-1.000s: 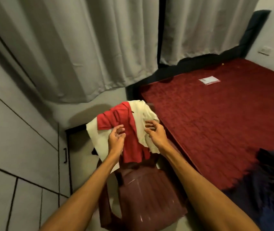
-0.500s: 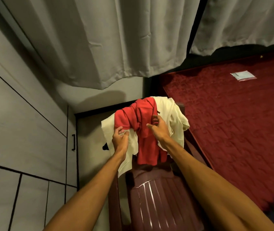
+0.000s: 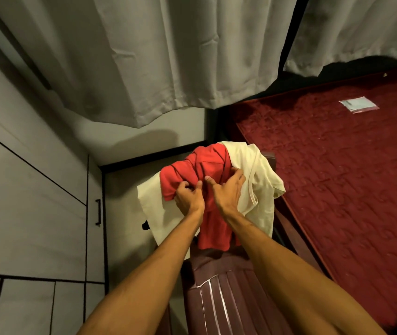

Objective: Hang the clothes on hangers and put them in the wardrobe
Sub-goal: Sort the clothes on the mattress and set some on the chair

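A red shirt [image 3: 207,165], draped over a cream garment [image 3: 262,180] on the back of a maroon plastic chair [image 3: 216,298], is clutched in the left hand [image 3: 189,199] and the right hand [image 3: 227,192], with wardrobe doors [image 3: 35,201] left of the chair and a red bed [image 3: 337,165] right of it.

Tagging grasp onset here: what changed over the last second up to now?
Both hands moved forward onto the red garment: the left hand now grips a bunch of it, and the right hand curls its fingers into the folds beside the left. The red cloth has bunched up under them. The cream garment stays draped over the chair back, not lifted; the chair stays beside the bed.
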